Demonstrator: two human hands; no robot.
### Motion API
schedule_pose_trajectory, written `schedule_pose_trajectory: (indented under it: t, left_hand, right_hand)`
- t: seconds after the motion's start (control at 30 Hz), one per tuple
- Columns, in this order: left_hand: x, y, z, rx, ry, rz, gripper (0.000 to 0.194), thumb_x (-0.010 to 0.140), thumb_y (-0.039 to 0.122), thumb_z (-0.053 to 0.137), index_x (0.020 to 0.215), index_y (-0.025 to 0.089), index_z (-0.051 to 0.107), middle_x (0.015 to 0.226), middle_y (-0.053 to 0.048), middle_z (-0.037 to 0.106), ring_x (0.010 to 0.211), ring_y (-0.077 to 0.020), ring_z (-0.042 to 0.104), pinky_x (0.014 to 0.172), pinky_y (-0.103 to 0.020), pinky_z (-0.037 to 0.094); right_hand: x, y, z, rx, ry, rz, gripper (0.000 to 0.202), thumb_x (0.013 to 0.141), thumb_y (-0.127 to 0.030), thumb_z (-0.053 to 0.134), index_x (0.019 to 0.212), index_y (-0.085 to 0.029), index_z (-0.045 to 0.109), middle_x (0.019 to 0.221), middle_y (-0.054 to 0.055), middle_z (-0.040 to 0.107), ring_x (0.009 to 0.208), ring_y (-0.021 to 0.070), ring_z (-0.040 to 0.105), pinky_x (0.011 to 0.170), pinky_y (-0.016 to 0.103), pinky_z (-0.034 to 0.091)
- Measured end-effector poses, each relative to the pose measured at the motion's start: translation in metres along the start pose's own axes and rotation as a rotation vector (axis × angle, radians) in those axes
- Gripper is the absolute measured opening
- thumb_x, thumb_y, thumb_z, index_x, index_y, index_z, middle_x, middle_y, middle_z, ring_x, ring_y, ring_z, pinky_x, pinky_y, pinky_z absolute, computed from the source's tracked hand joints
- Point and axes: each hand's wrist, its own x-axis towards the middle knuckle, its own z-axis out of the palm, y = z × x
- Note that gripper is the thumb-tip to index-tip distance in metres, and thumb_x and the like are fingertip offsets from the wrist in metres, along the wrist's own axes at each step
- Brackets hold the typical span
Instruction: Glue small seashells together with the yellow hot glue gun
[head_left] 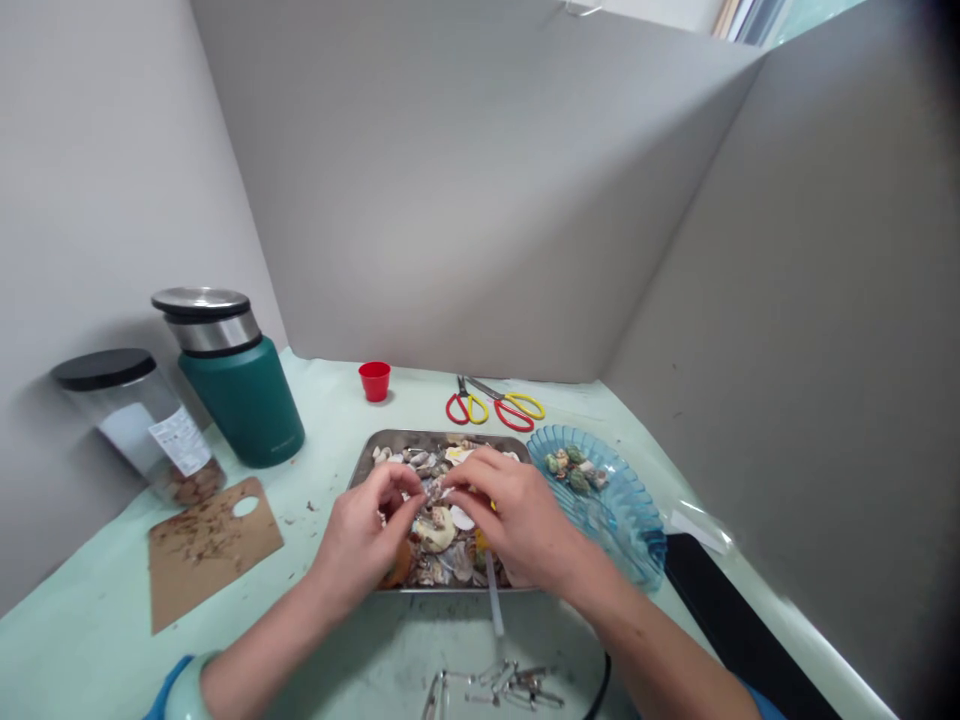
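My left hand [360, 535] and my right hand [514, 505] meet over a shallow metal tray [431, 590]. Thumb and fingers of each are pinched together, around something too small to make out. Mixed seashells [437, 533] fill the tray beneath them, pale and brownish in various shapes. A white stick [494, 600] juts over the tray's front rim under my right hand; yellow shows near its upper end. To the right, a blue fluted glass plate [651, 515] carries several greenish and whitish shells [576, 467].
Behind the tray are a red cup [375, 382] and two scissors [517, 410]. At left stand a green flask [247, 400], a tilted jar [161, 440] and a brown board [210, 575]. Safety pins [517, 685] lie in front; a black flat object [742, 625] is at right.
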Motion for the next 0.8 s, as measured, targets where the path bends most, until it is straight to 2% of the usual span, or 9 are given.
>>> schedule_pose_trajectory:
  t: [0.2,0.3,0.43,0.53,0.63,0.8]
  left_hand:
    - [-0.007,-0.003,0.002,0.248,0.026,0.286,0.008,0.085,0.019,0.050,0.093,0.021,0.050,0.069,0.003,0.058,0.057,-0.0116,0.055,0.057,-0.023,0.041]
    - [-0.007,-0.005,0.004,0.339,0.045,0.359,0.009,0.085,0.018,0.051,0.093,0.021,0.050,0.066,0.002,0.057,0.057,-0.0128,0.055,0.057,-0.023,0.041]
    - [-0.007,-0.008,0.006,0.392,0.021,0.389,0.009,0.085,0.017,0.050,0.093,0.020,0.051,0.064,0.002,0.058,0.057,-0.0138,0.055,0.058,-0.025,0.040]
    - [-0.006,-0.004,0.004,0.318,-0.013,0.341,0.009,0.086,0.017,0.049,0.094,0.020,0.051,0.071,0.000,0.060,0.061,-0.0136,0.056,0.062,-0.025,0.042]
    - [-0.005,0.003,-0.001,0.151,-0.031,0.207,0.008,0.088,0.022,0.047,0.094,0.020,0.052,0.080,-0.001,0.061,0.065,-0.0125,0.056,0.064,-0.024,0.043]
    - [-0.001,0.006,-0.007,-0.069,-0.073,-0.026,0.016,0.090,0.032,0.044,0.091,0.020,0.054,0.070,0.001,0.056,0.060,-0.0121,0.053,0.058,-0.023,0.043]
  right_hand:
    - [-0.001,-0.005,0.007,-0.115,-0.038,0.009,0.014,0.090,-0.025,0.050,0.094,-0.022,0.062,0.087,0.001,0.058,0.074,0.0129,0.055,0.064,0.024,0.038]
    - [-0.002,-0.006,0.009,-0.234,-0.056,-0.013,0.013,0.090,-0.024,0.048,0.087,-0.021,0.061,0.085,0.001,0.057,0.070,0.0128,0.054,0.059,0.026,0.033]
    - [-0.003,-0.007,0.011,-0.368,-0.107,-0.051,0.013,0.089,-0.022,0.047,0.084,-0.019,0.058,0.083,0.001,0.057,0.065,0.0131,0.050,0.052,0.028,0.025]
    - [-0.003,-0.004,0.011,-0.315,-0.108,-0.033,0.011,0.088,-0.021,0.048,0.084,-0.019,0.058,0.083,0.001,0.057,0.066,0.0129,0.050,0.053,0.027,0.026]
    - [-0.002,0.000,0.010,-0.098,-0.064,0.045,0.009,0.085,-0.017,0.051,0.081,-0.018,0.058,0.082,0.000,0.056,0.068,0.0113,0.050,0.058,0.024,0.032]
    - [0.002,0.007,0.010,0.306,-0.050,0.251,0.008,0.079,-0.014,0.054,0.073,-0.018,0.058,0.070,-0.003,0.056,0.062,0.0085,0.048,0.056,0.020,0.035]
